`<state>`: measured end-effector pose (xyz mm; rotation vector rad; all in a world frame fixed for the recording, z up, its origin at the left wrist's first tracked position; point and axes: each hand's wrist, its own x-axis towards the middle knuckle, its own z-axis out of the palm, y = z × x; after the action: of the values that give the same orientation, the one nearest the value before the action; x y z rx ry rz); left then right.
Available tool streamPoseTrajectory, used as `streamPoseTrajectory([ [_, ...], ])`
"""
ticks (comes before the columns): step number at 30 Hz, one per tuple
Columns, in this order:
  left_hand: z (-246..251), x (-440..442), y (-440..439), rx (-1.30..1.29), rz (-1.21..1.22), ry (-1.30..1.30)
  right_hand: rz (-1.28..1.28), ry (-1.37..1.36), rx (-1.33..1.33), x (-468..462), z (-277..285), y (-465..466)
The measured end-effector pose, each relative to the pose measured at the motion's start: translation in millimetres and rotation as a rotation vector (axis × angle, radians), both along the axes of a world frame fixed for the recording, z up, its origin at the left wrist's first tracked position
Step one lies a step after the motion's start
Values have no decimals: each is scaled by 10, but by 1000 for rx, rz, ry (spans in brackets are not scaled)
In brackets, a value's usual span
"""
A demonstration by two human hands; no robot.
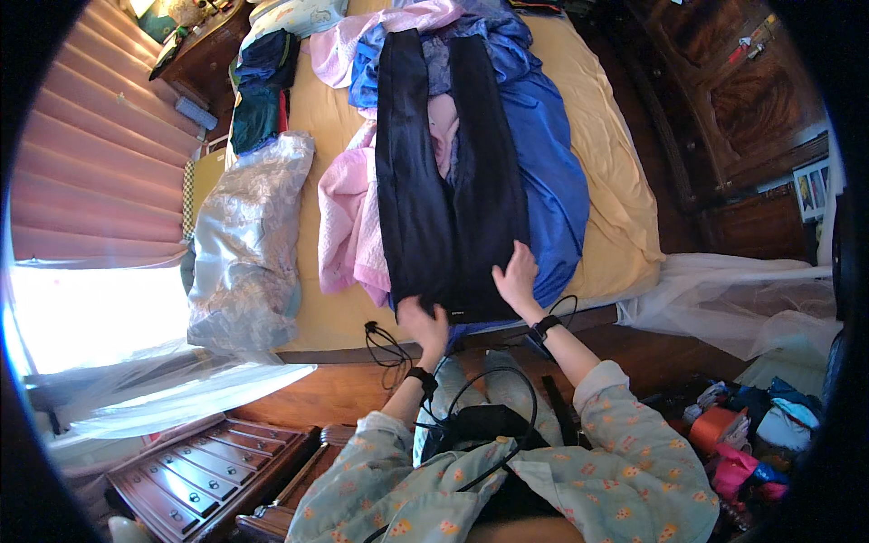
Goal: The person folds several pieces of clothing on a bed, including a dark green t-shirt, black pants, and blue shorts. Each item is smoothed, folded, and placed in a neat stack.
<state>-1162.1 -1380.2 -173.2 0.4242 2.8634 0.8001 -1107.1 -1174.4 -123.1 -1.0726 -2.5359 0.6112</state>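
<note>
Black trousers (485, 224) lie spread flat on the bed, legs pointing away and the waist end towards me. My left hand (424, 326) is at the left corner of the waist end, thumb and fingers apart, its fingertips over the dark cloth. On the right edge, a little above the waist, rests my right hand (518, 278) with its thumb spread from the fingers. Beneath the trousers are a crumpled blue cover (550, 183) and a pink quilted cloth (346, 224). Both wrists wear black bands.
A shiny pale pillow (248, 251) and folded dark clothes (261, 95) lie along the left of the yellow-sheeted bed (614, 170). Black cable (387, 349) hangs at the front edge. Sheer netting (733, 292) drapes at right, near piled clothes (753, 427). Behind left stands a wooden drawer chest (210, 468).
</note>
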Motion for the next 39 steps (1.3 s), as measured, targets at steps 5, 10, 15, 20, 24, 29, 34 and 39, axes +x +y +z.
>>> streamPoseTrajectory([
  [5,33,-299,-347,411,416,-243,326,143,-78,-813,199,-506],
  [10,302,-172,-393,400,181,-139,520,-109,-153,-1515,232,-1041],
  [15,750,179,-177,341,-155,-150,319,-409,77,-1929,14,-1216],
  [20,890,303,39,107,-400,-215,198,-457,-42,-2422,-138,-632],
  [24,811,383,170,190,-714,-205,63,-126,-49,-2750,-59,-23],
  [29,698,525,263,79,-821,-300,15,-137,-184,-3107,-9,448],
  [34,618,555,208,57,-815,-99,39,-52,-272,-3648,-215,708],
  [39,699,343,-68,-14,-543,-285,182,175,-533,-4449,-331,887],
])
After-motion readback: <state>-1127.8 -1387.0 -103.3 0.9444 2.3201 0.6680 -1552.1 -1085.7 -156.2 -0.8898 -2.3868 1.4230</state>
